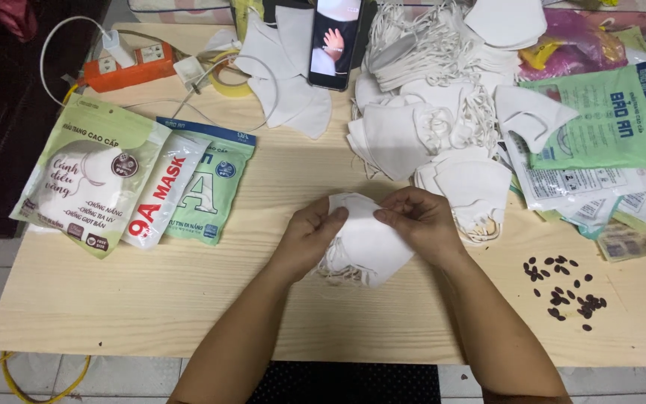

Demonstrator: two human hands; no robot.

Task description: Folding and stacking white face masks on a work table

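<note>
Nearest me, I am seeing both forearms reaching up the pale wooden table. My left hand and right hand are each pinching the top edge of a white mask stack between them, its long axis running across, both hands equally near. Mask pile sitting beyond; packets lying left, tiled floor below

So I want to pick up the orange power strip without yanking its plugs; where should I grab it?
Probably by the long sides of the orange power strip, at its left end, coming from above. It lies flat near the table's far left corner; a white plug and cable sit on top, and a tape roll lies to the right, so the left end looks freest.
</note>
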